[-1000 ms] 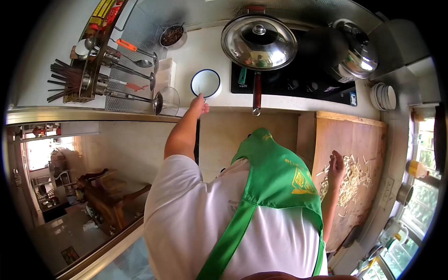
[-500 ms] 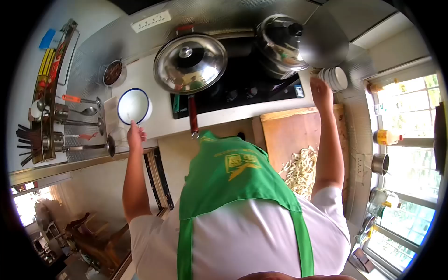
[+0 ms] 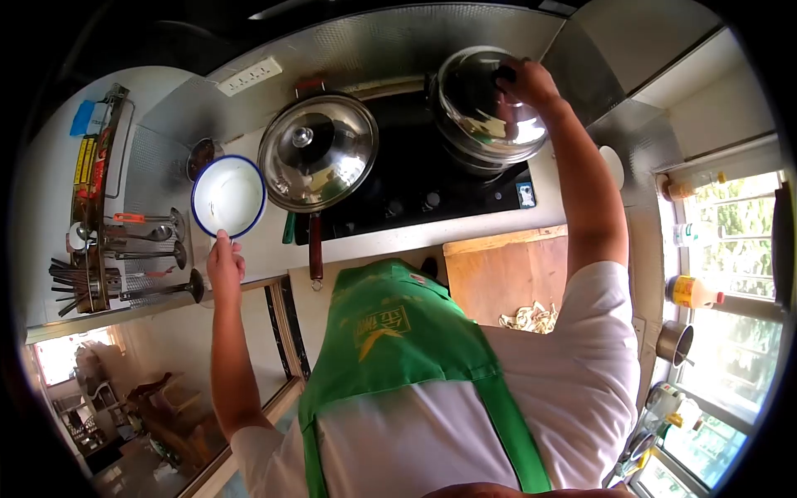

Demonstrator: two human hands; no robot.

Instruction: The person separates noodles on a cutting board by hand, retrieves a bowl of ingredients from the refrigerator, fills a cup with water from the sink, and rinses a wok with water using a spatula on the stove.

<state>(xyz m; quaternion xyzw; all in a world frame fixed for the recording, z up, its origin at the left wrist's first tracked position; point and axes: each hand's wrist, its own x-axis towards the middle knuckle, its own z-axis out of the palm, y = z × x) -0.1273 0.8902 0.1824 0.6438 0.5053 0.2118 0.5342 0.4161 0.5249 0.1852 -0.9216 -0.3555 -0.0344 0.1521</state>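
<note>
A white enamel bowl with a blue rim (image 3: 228,197) is held by its near edge in my left hand (image 3: 225,264), with the thumb over the rim. My right hand (image 3: 529,84) is closed round the dark knob of the glass and steel lid (image 3: 477,95) on the pot at the right of the black stove (image 3: 398,199). The lid rests on the pot as far as I can see. Between my hands stands a wok under a domed steel lid (image 3: 319,153), its red-brown handle (image 3: 315,249) toward me.
Ladles (image 3: 170,289) and chopsticks hang on a rack at the left, near a small dark-filled bowl (image 3: 202,156). Noodle-like strips (image 3: 529,319) lie on a wooden board (image 3: 498,274) at the right. Bottles (image 3: 693,291) line the window.
My right hand has gone from beside the stacked bowls to the pot lid's knob and closed on it. My left hand has lifted the enamel bowl a little. The view has shifted.
</note>
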